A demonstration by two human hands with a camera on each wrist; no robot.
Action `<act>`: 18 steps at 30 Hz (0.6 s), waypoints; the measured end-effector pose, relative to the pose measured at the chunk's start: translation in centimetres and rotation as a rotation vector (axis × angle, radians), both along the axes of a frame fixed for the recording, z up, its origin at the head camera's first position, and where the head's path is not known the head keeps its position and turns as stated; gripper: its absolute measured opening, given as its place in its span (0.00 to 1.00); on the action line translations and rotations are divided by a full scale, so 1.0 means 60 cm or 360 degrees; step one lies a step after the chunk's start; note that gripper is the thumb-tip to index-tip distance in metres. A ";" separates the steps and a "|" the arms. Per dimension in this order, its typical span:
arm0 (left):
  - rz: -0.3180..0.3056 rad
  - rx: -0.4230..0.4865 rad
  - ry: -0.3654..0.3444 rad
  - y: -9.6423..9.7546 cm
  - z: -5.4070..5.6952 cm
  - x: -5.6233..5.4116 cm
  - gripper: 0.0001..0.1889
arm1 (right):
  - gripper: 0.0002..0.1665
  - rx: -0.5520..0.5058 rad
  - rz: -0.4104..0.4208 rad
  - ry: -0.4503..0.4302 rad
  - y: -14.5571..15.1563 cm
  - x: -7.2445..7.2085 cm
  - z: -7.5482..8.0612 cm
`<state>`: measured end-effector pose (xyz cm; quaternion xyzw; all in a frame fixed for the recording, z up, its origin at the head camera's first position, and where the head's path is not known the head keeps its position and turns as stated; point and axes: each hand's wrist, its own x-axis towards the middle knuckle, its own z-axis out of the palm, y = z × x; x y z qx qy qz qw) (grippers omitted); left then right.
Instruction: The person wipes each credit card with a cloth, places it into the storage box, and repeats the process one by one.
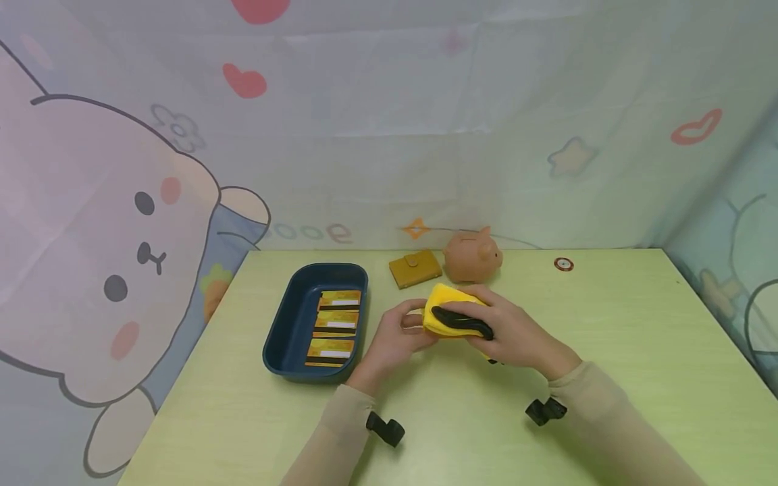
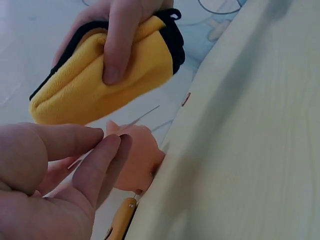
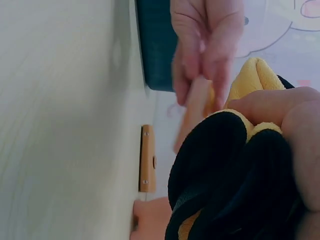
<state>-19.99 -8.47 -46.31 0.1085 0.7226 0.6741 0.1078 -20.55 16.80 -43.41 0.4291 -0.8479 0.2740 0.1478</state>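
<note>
My right hand (image 1: 513, 334) grips a folded yellow cloth (image 1: 446, 297) with black edging, above the table. Just left of it, my left hand (image 1: 395, 337) pinches a thin card (image 3: 194, 117) between thumb and fingers. The left wrist view shows the card (image 2: 142, 116) almost edge-on; in the right wrist view its orange face is blurred. The head view hides most of it behind hand and cloth. Beside the left hand is a dark blue tray (image 1: 290, 337), where three yellow cards (image 1: 335, 324) with dark stripes lie in a column.
Behind the hands, a mustard wallet (image 1: 416, 268) with a snap lies beside a pink piggy bank (image 1: 471, 258). A red and white round chip (image 1: 563, 264) lies at the back right of the pale table (image 1: 626, 324). A printed curtain (image 1: 389, 135) hangs behind.
</note>
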 end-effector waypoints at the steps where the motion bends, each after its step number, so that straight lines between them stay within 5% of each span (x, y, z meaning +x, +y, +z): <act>1: -0.0015 0.0032 -0.0007 0.001 0.002 0.001 0.30 | 0.41 0.0003 -0.0002 0.0003 -0.003 0.000 -0.001; 11: -0.0186 0.0301 -0.0040 0.000 0.018 0.007 0.32 | 0.41 0.0078 -0.0050 0.0050 -0.010 0.005 0.001; 18: -0.0208 0.0352 -0.0050 -0.001 0.031 0.017 0.33 | 0.39 0.0124 0.0005 0.0092 -0.005 0.008 0.001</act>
